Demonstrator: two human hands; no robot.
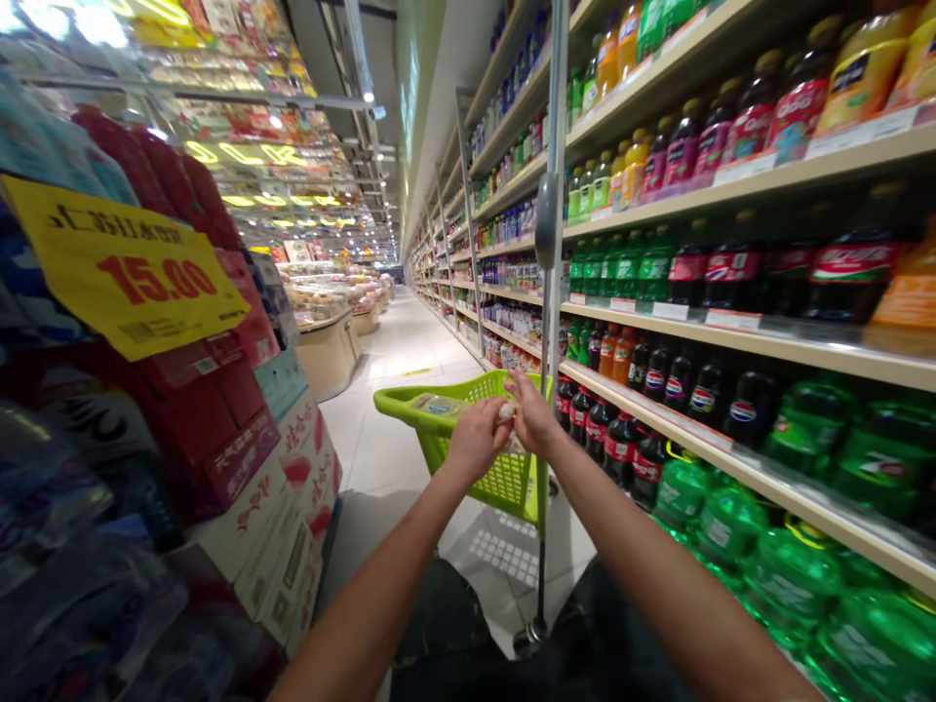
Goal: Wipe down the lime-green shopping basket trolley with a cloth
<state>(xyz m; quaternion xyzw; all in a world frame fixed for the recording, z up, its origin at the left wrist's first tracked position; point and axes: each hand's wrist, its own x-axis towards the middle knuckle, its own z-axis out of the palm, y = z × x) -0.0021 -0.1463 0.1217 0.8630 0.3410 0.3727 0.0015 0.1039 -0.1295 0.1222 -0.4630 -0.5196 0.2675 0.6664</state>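
Both my arms reach forward over a lime-green shopping basket (504, 478) standing on the aisle floor. My left hand (477, 436) and my right hand (532, 414) meet above its near rim, fingers curled together round a small pale item (507, 412) that I cannot make out. A flat packaged item (437, 404) lies inside the basket at the left. The basket's grey pull handle (546, 224) rises upright just beyond my right hand.
Shelves of soft-drink bottles (731, 263) line the right side, with green bottles (797, 565) at the bottom near my right arm. Stacked boxes (241, 458) and a yellow 15.00 price sign (124, 263) crowd the left. The tiled aisle (402, 351) runs ahead.
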